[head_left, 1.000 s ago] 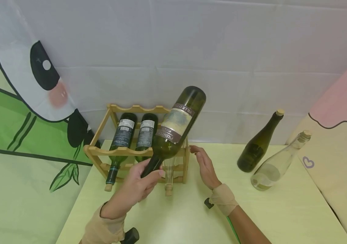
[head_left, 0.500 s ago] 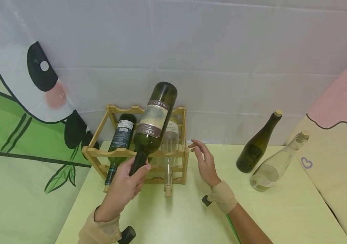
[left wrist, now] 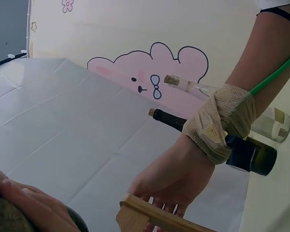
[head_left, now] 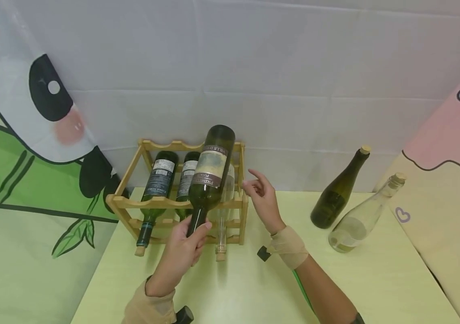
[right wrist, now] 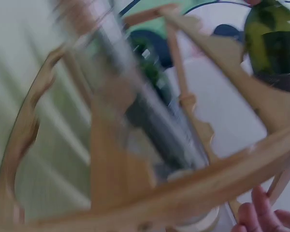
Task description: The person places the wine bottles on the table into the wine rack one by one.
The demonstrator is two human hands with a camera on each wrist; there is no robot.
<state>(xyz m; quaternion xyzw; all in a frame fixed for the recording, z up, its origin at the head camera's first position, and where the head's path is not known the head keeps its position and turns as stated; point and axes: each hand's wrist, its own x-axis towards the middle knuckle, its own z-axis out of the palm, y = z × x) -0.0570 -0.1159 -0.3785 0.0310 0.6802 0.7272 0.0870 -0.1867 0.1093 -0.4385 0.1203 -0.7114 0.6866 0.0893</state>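
Observation:
My left hand (head_left: 181, 254) grips a dark green wine bottle (head_left: 211, 166) by its neck. The bottle is tilted, base up and away from me, over the wooden wine rack (head_left: 126, 201). Two dark wine bottles lie in the rack's upper level, one at the left end (head_left: 158, 182) and one beside it (head_left: 185, 180), partly hidden. A clear corked bottle (head_left: 221, 229) lies at the rack's right, partly behind the held one. Beside the rack's right end is my right hand (head_left: 264, 200), fingers loosely bent and holding nothing; whether it touches the wood I cannot tell.
On the table's right side stand a dark green corked bottle (head_left: 335, 198) and a clear corked bottle (head_left: 353, 229). A pale cloth (head_left: 286, 112) hangs behind the rack. Corked necks of racked bottles stick out past the rack's front.
The held bottle has swung left, then come slightly back right and lower, over the rack's middle-right. My right hand has shifted a little up, its fingers more bent.

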